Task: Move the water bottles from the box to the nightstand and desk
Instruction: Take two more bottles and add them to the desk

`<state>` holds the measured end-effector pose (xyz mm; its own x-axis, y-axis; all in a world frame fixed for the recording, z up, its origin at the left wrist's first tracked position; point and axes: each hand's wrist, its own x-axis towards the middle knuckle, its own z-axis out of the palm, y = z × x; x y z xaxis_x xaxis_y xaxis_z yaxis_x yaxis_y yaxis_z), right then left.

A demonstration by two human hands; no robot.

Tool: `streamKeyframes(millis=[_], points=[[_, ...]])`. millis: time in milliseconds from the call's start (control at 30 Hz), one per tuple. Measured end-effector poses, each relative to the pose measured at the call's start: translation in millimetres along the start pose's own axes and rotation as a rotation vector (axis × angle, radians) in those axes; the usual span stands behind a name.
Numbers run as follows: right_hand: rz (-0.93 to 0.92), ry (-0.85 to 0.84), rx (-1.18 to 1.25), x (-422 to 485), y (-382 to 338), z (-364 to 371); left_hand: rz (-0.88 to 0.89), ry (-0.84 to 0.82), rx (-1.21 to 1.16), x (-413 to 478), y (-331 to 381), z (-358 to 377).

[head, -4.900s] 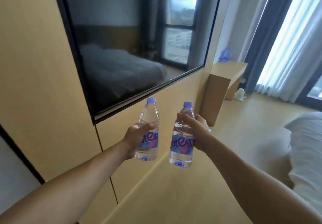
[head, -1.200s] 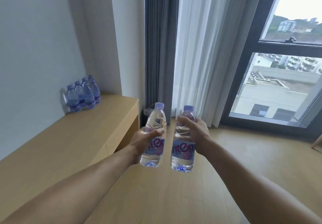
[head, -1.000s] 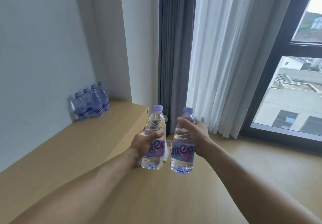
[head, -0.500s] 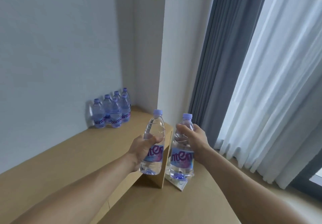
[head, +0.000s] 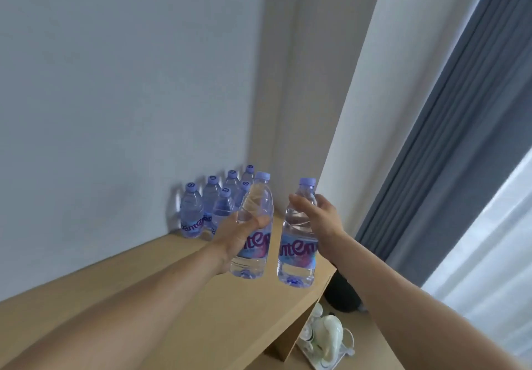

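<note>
The likeliest slip, as I judge it, comes at set-down. The left hand (head: 239, 237) carries the left bottle (head: 259, 199) tilted, cap toward 1 o'clock. If it lands on the edge of its base, it could tip into the standing water bottles (head: 207, 211) grouped at its 10 o'clock. The right bottle (head: 296, 251) appears to hang near the end of the counter (head: 201, 312). Released too close to that edge, at its 5 o'clock, it could drop toward the white kettle (head: 325, 338) on the floor.

The left fingers (head: 259, 221) are clamped round the bottle's waist, thumb across the front just above the label. The right hand (head: 319, 220) has its fingers curled round the upright right bottle's shoulder, under the cap. Both bottles look clear of the counter and apart from each other. A grey curtain (head: 431, 153) hangs at 2 o'clock.
</note>
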<state>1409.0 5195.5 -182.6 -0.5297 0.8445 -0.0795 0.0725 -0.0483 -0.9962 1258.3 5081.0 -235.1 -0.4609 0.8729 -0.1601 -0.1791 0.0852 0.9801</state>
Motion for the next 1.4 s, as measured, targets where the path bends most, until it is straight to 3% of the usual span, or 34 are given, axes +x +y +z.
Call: streamKeyframes(millis=[300, 533, 767, 1000, 1400], points=[[-0.034, -0.269, 0.033, 125.4, 26.9, 24.5, -0.008, 0.284, -0.002, 58.1, -14.7, -21.3], [-0.014, -0.503, 0.038, 209.8, 52.2, 15.0, 0.004, 0.666, -0.101, 88.9, -38.5, -5.3], [-0.028, -0.564, 0.017, 266.2, 92.6, 17.0, -0.001, 0.877, -0.006, 99.6, -74.0, -19.0], [-0.118, -0.617, 0.02, 304.5, 136.4, 19.1, 0.018, 0.925, 0.019, 111.2, -117.5, -67.9], [-0.219, -0.631, 0.129, 331.4, 177.2, 39.9, 0.203, 0.83, 0.12, 133.9, -152.4, -100.6]])
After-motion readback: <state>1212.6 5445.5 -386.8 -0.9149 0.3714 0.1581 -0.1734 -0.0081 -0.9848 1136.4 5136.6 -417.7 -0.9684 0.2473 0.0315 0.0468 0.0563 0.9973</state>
